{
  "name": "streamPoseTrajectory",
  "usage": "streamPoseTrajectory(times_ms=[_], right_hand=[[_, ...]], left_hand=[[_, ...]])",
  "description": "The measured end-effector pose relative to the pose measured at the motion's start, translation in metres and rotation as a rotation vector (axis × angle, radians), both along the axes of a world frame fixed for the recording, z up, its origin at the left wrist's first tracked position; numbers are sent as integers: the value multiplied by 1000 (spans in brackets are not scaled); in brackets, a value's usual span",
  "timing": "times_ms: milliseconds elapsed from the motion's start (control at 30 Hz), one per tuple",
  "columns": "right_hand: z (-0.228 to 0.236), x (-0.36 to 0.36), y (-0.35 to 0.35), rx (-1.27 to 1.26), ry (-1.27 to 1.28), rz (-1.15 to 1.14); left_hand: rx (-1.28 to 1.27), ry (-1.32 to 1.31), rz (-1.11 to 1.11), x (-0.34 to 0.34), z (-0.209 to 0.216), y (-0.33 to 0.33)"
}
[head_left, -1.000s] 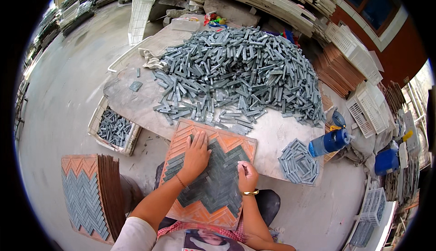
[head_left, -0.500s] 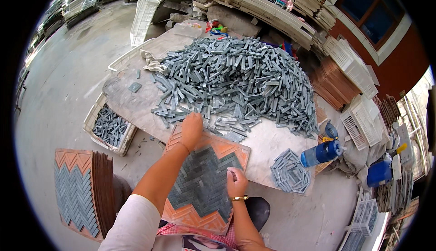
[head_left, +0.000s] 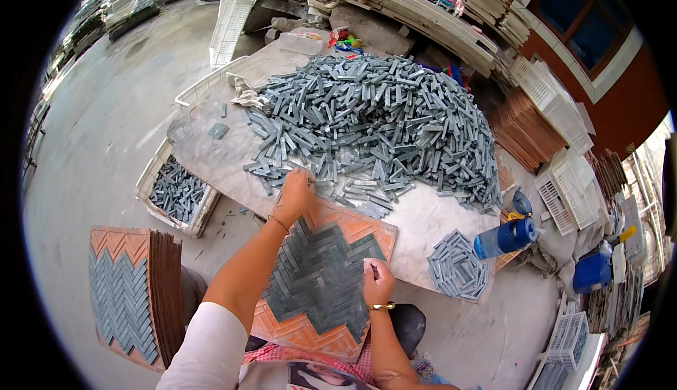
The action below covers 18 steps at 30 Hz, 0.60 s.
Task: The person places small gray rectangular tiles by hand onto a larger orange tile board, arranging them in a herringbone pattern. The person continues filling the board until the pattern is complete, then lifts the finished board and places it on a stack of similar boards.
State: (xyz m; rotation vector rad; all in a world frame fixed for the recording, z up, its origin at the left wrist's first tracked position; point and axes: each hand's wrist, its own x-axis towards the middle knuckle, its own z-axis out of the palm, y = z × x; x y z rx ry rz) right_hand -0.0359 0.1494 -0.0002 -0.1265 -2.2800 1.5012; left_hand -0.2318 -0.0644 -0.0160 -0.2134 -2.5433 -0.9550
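An orange herringbone-grooved tray (head_left: 282, 317) lies tilted across my lap, its middle filled with dark grey stone strips (head_left: 321, 277) in a zigzag. My left hand (head_left: 298, 189) reaches over the tray's far edge to the near fringe of a big heap of loose grey strips (head_left: 381, 111). Its fingers are closed and pointed down; what they pinch is hidden. At the tray's right side my right hand (head_left: 379, 279) is curled closed above the laid strips, thumb against the fingers. Whatever it may hold cannot be made out.
A crate of strips (head_left: 176, 189) stands left of the table (head_left: 211, 154). Below it is a stack of filled trays (head_left: 123, 291). On the table's right lie a ring of strips (head_left: 458, 266) and a blue bottle (head_left: 504, 238). White baskets (head_left: 564, 189) stand further right.
The whole view has shifted slightly, so everything sits a little further right. My left hand remains at the heap's near edge, and my right hand stays closed over the tray's right side.
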Motion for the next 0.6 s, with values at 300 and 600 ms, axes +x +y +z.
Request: streamPoseTrajectory(times_ms=[300,600], right_hand=[[-5,3,7,-130,-35,-10],[4,0,-1,103,-15,15]], left_hand=[[325,-83,-81,103,67,-75],[101,-124,-32,173,42,-80]])
